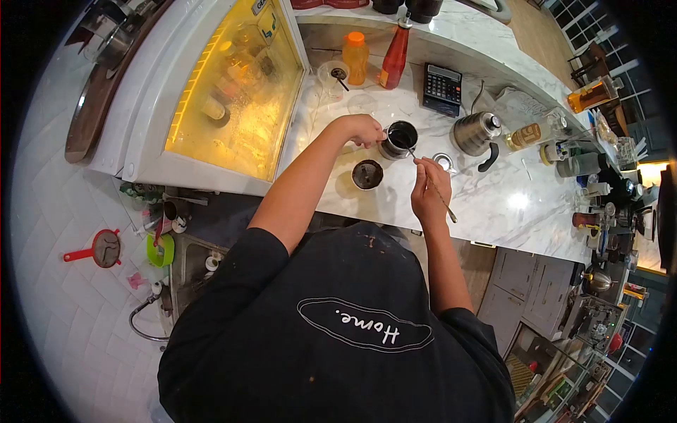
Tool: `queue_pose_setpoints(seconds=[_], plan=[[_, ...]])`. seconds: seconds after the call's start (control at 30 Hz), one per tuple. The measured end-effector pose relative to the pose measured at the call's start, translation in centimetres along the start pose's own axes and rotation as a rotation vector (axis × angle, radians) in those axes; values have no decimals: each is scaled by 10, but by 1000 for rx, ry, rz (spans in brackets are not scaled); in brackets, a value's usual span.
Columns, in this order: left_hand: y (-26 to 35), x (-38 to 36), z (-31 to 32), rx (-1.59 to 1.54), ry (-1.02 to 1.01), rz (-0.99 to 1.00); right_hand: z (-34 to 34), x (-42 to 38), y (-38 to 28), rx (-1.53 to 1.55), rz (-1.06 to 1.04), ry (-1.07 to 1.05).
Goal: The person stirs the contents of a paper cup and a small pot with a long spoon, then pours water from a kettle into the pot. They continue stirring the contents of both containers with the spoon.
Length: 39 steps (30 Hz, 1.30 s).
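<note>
My left hand (364, 131) is closed at the side of a small metal pitcher (386, 149) that stands on the marble counter with dark liquid inside. In my right hand (431, 192) is a long bar spoon (446, 204) with a twisted stem; its far end reaches into the pitcher, where the tip is hidden. Just nearer to me sits a cup (367, 174) with dark, grainy contents. To the right of the pitcher lies a small round metal piece (443, 161), and beyond it a gooseneck kettle (477, 133) with a black handle.
Along the back of the counter (395, 204) are a plastic cup (331, 77), an orange-capped bottle (356, 60), a red bottle (395, 56) and a calculator (443, 88). A lit glass-door fridge (240, 92) borders the left. Several bottles and jars line the right side.
</note>
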<state>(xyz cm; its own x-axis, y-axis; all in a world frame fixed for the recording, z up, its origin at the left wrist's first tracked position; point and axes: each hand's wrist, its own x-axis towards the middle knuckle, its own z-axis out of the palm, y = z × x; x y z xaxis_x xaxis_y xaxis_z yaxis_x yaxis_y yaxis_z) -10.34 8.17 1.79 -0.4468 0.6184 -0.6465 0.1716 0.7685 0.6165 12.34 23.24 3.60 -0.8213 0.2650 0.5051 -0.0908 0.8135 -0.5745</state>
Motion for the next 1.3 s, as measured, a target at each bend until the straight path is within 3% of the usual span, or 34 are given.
queue_pose_setpoints(seconds=[1.3], plan=[[-10, 8, 0, 1, 22, 63, 3, -5, -3, -12, 33, -5]])
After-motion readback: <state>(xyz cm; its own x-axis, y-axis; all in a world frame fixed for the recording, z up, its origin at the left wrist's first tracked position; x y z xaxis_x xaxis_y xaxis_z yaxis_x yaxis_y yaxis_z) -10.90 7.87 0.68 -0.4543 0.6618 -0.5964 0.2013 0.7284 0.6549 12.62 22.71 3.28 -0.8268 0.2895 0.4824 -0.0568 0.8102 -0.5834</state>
